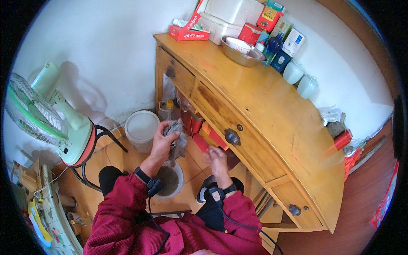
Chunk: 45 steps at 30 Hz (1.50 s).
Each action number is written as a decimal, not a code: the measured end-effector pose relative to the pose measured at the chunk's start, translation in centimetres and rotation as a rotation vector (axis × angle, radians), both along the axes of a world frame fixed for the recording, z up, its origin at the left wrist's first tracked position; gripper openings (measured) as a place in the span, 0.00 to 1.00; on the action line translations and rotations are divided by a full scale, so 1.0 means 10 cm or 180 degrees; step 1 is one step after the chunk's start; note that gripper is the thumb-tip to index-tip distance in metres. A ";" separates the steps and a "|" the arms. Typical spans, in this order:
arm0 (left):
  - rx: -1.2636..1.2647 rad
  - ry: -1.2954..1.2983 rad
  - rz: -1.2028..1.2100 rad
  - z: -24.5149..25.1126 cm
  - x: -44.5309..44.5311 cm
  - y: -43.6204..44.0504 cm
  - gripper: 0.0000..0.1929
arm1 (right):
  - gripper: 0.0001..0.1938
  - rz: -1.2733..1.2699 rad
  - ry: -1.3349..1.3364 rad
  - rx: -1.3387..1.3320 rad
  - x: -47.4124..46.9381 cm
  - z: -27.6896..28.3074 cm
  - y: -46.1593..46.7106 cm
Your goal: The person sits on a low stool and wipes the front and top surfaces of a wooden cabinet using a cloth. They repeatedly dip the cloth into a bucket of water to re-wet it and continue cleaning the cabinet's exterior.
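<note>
A crumpled grey cloth [177,140] is gripped in my left hand [163,140], partly hanging from the fingers. Below it on the tiled floor stands a white bucket [181,182] with murky grey-brown water [167,181] inside. My right hand [218,160] is raised to the right of the cloth, apart from it, near the front of the wooden desk [220,108]. Its fingers are loosely bent, and I cannot tell whether anything thin is between them. Each wrist wears a black strap with a small device and a cable.
On the desk top are a metal basin [237,58] holding a bowl [236,44], a white foam box [216,27], tins and pale jars [293,72]. A lidded white bucket [142,127] stands by the wall. Left of it, a green fan [68,127] rests on a stool [95,153]. Red boxes [201,142] lie under the desk.
</note>
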<state>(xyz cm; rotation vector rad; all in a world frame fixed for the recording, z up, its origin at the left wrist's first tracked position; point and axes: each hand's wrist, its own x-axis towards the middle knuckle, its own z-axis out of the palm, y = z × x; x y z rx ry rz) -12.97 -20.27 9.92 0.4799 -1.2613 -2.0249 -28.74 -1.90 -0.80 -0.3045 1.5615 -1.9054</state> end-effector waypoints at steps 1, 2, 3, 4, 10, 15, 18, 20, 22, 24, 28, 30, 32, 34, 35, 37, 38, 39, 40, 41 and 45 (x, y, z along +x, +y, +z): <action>-0.0329 0.0075 0.0002 0.10 -0.10 0.05 0.19 | 0.15 -0.0211 -0.0086 -0.0135 -0.11 -0.02 -0.04; -0.0408 0.0165 -0.0154 0.20 -0.21 0.11 0.19 | 0.15 -0.0375 -0.0160 -0.0350 -0.23 -0.05 -0.09; -0.0435 0.0147 -0.0303 0.28 -0.31 0.19 0.19 | 0.16 -0.0549 -0.0298 -0.0576 -0.34 -0.10 -0.12; -0.1659 -0.0133 0.0228 0.39 -0.47 0.25 0.19 | 0.16 -0.0665 -0.0380 -0.0896 -0.46 -0.14 -0.16; -0.3730 0.0821 0.0866 0.26 -1.15 0.55 0.15 | 0.28 -0.0838 -0.0751 -0.1512 -0.81 -0.54 -0.10; -0.3870 0.0408 0.0934 -0.37 -1.09 0.52 0.14 | 0.23 -0.1392 -0.0612 -0.1193 -0.71 -0.67 0.08; -0.3657 0.0143 0.0791 -0.40 -0.94 0.54 0.16 | 0.22 -0.1350 -0.0493 -0.1072 -0.67 -0.67 0.10; -0.3432 0.0171 0.0941 -0.25 -0.93 0.57 0.17 | 0.21 -0.1327 -0.0425 -0.1022 -0.68 -0.68 0.09; -0.3604 0.0552 0.1282 -0.08 -0.97 0.59 0.19 | 0.20 -0.1293 -0.0365 -0.0954 -0.68 -0.71 0.09; -0.3901 0.0647 0.1056 0.03 -1.06 0.60 0.19 | 0.20 -0.1235 -0.0300 -0.0910 -0.69 -0.76 0.07; -0.4241 0.0703 0.1021 0.01 -1.14 0.53 0.20 | 0.18 -0.1085 -0.0068 -0.0840 -0.69 -0.75 -0.03; -0.4254 0.0484 0.0954 -0.05 -1.07 0.49 0.21 | 0.17 -0.1143 0.0182 -0.0708 -0.68 -0.69 -0.08; -0.4317 0.0458 0.0997 -0.06 -0.98 0.48 0.22 | 0.16 -0.1050 -0.0079 -0.0793 -0.68 -0.63 -0.10; -0.4095 0.0327 0.1087 -0.01 -0.92 0.50 0.20 | 0.15 -0.0984 -0.0166 -0.0812 -0.69 -0.62 -0.09; -0.4016 0.0379 0.1177 0.03 -0.91 0.52 0.19 | 0.15 -0.0863 -0.0083 -0.0812 -0.70 -0.63 -0.08; -0.4172 0.0678 0.0980 0.11 -0.95 0.58 0.19 | 0.16 -0.0959 0.0484 -0.0405 -0.69 -0.72 -0.07; -0.4306 0.0811 0.0793 0.13 -1.00 0.60 0.19 | 0.17 -0.1170 0.0992 -0.0007 -0.68 -0.78 -0.08; -0.4438 0.0768 0.0533 0.15 -1.03 0.62 0.19 | 0.18 -0.1192 0.1174 0.0051 -0.70 -0.83 -0.09; -0.4534 0.0784 0.0571 0.15 -1.08 0.60 0.19 | 0.19 -0.1220 0.1356 0.0112 -0.71 -0.87 -0.11; -0.4625 0.0928 0.0793 0.15 -1.10 0.58 0.19 | 0.19 -0.1253 0.1536 0.0174 -0.72 -0.90 -0.13; -0.4585 0.0432 0.1169 0.11 -1.06 0.37 0.19 | 0.15 -0.1114 0.0804 0.0070 -0.71 -0.78 -0.17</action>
